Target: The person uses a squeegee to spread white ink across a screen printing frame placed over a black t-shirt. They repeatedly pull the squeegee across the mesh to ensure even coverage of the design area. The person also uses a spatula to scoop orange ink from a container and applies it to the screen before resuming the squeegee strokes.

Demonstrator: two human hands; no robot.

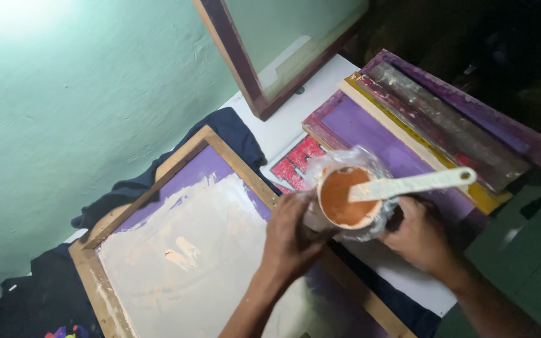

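Note:
A small round tub of orange paint (340,199), wrapped in clear plastic (352,158), is held between both hands above the right edge of a wooden-framed printing screen (176,156). My left hand (290,235) grips the tub's left side. On the tub's right side and bottom sits my right hand (417,235). A white spatula (408,184) rests in the paint, its handle sticking out to the right. The screen's purple mesh (201,172) is smeared with whitish paint (183,244).
Dark blue cloth (236,128) lies under the screen on a white table (283,125). Other stained screen frames (446,119) are stacked at the right. Another frame (245,69) leans against the pale green wall (82,106).

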